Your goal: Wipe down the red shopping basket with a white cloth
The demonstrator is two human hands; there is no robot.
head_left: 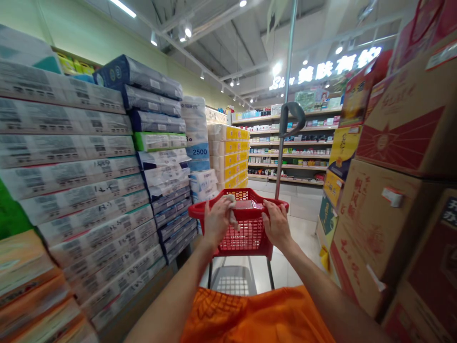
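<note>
A red plastic shopping cart (246, 240) with a mesh basket stands upright right in front of me. My left hand (216, 220) is closed at the left part of its handle bar, with a crumpled pale cloth (233, 220) under its fingers and hanging over the bar. Toward the right end of the same bar, my right hand (277, 226) rests with its fingers curled over the top. A small part of the basket's inside shows through the mesh; I cannot make out any goods in it.
Stacked paper packs (89, 186) and dark blue packs (153, 95) line the left side. Cardboard boxes (389, 214) are piled on the right. A metal pole (280, 176) with a grey loop (296, 116) rises behind the cart. Stocked shelves (296, 155) stand ahead, past a pale floor.
</note>
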